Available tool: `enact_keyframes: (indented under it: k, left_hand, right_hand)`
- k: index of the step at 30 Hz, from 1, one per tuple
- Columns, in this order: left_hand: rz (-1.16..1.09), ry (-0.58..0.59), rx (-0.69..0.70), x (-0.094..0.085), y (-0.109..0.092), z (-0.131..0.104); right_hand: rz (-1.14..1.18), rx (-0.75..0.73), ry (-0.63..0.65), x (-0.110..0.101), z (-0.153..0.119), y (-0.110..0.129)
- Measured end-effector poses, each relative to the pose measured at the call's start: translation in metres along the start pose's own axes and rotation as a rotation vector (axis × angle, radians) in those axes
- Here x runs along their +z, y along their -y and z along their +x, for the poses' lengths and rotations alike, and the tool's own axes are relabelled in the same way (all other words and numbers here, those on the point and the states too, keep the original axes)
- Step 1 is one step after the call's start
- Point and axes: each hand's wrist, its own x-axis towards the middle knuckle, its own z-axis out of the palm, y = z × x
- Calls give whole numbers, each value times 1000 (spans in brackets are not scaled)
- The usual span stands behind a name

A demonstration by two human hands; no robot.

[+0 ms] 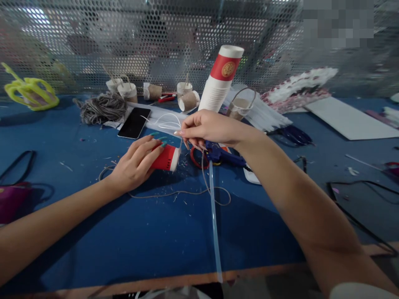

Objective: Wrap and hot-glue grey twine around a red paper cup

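Note:
My left hand (135,162) is wrapped round a red and white paper cup (165,158) that lies on its side, its white end facing right. Thin white cord (170,120) loops up beside the cup's white end. At that cord, my right hand (199,131) pinches with thumb and forefinger, just above and right of the cup. Beneath my right hand lies a blue glue gun (224,155) with a long clear glue stick (214,216) pointing toward the table's front edge. Red-handled scissors (197,160) are partly hidden beside it.
A tall stack of cups (215,87) leans behind my right hand. A phone (134,123), grey yarn (104,109) and several small cardboard cups stand at the back left. A white board (352,118) lies at the right, a purple pouch (14,201) at the left. Perforated metal rises behind.

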Motion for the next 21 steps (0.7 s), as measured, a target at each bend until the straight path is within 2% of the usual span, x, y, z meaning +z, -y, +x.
enact_keyframes:
  k: [6, 15, 21]
  left_hand:
    - [36, -23, 6, -1, -2, 0]
    - [-43, 1, 19, -1, -1, -1]
    - [-58, -35, 55, -2, -1, 0]
  right_hand:
    - [-43, 17, -5, 1, 1, 0]
    - [-37, -120, 32, 6, 1, -2]
    - [-77, -126, 29, 9, 6, -8]
